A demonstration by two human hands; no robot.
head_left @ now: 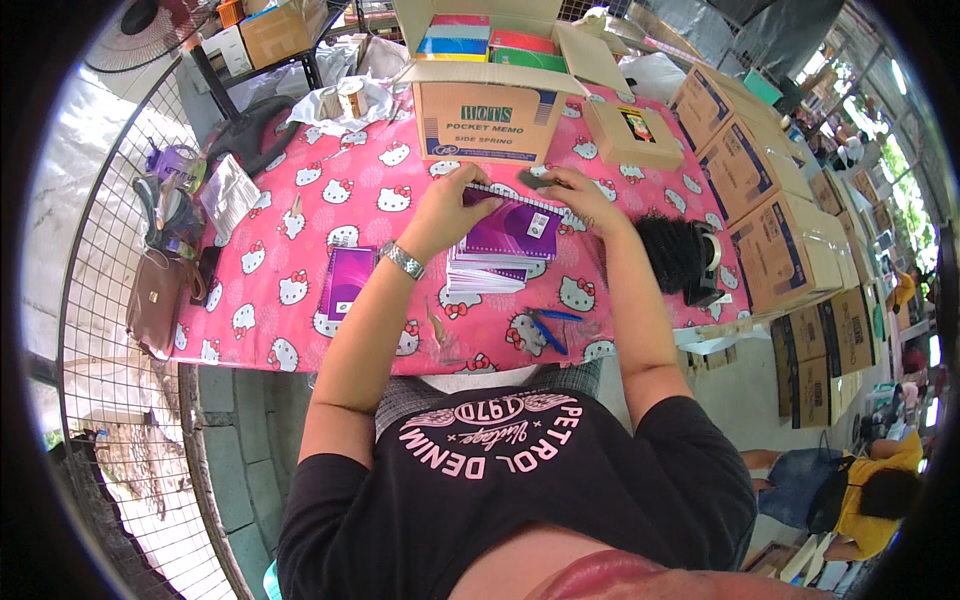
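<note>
Evidently holds the purple notebook (508,232) by the far left end of its spiral edge, with the left hand (468,205) curled around that corner, directly over the notebook stack (488,280). Grips there probably to steady the bound edge and leave the opposite end of the coil within reach. Apparently pinches a small dark piece (532,181) between the fingertips of the right hand (572,195), beyond the stack and toward its right; cannot tell what kind of piece, or whether in contact with the coil. Rests the pile near the bench (250,270) edge, likely for easy handling close to the body. To locate the held notebook: between both hands, touching the left, just nearer the body than the right, resting on the stack or barely above it. Includes a second purple notebook (348,280) left of the stack, blue-handled pliers (548,333) to its near right, perhaps for quick pickup, and a carton (490,125) beyond.
</note>
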